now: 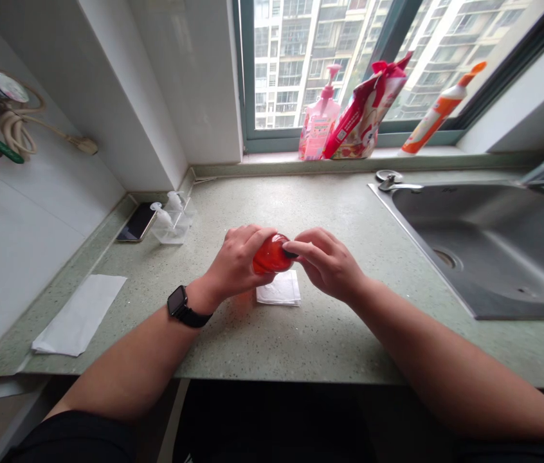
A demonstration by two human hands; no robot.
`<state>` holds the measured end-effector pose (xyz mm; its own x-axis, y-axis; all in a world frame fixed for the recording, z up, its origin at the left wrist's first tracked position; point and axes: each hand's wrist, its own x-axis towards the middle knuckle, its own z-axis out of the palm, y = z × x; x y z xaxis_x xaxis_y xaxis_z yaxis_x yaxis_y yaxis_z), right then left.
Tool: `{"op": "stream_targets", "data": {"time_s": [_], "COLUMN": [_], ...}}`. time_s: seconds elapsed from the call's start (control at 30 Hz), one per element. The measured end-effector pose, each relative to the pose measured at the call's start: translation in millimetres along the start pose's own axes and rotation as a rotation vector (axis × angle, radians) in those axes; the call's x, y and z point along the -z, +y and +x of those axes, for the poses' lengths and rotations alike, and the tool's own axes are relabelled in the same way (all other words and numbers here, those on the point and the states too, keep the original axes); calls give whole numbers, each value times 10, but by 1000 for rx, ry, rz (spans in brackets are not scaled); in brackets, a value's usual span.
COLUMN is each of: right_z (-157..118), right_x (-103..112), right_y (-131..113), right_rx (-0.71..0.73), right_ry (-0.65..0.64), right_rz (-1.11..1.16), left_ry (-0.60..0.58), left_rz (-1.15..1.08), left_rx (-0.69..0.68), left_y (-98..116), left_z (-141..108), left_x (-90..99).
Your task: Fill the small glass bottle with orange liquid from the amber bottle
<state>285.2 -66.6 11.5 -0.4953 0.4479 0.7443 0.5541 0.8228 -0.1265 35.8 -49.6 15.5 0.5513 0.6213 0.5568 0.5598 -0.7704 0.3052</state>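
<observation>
Above the counter, my left hand (242, 255) is wrapped round a red, see-through bottle (269, 255), which tilts to the right. At the bottle's right end is a small black cap (290, 251). My right hand (327, 262) has its thumb and fingers closed on this cap and partly covers it. Just below the bottle, a folded white paper tissue (279, 289) lies on the counter. A black smartwatch (182, 305) is on my left wrist.
Two clear pump bottles (170, 225) in a holder and a phone (137, 223) stand at the left. A white paper towel (79, 315) lies nearer. The steel sink (489, 251) is on the right. A pink pump bottle (319, 125), red bag (366, 116) and orange-white bottle (433, 116) line the windowsill.
</observation>
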Motion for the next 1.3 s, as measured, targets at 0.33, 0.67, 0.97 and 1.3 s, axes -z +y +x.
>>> {"op": "stream_targets", "data": {"time_s": [0.33, 0.67, 0.97, 1.3], "right_z": [-14, 6, 49, 38], "right_x": [-28, -3, 22, 28], "right_y": [-4, 19, -55, -49], "right_rx": [-214, -222, -162, -207], "right_ry": [68, 98, 61, -39], "right_rz": [23, 120, 97, 111], "left_ry": [13, 17, -40, -9], "left_rz": [98, 99, 121, 167], "left_rx": [19, 31, 35, 7], "left_y": [-18, -21, 6, -31], "left_z": [-12, -16, -6, -17], "left_x": [3, 12, 0, -19]}}
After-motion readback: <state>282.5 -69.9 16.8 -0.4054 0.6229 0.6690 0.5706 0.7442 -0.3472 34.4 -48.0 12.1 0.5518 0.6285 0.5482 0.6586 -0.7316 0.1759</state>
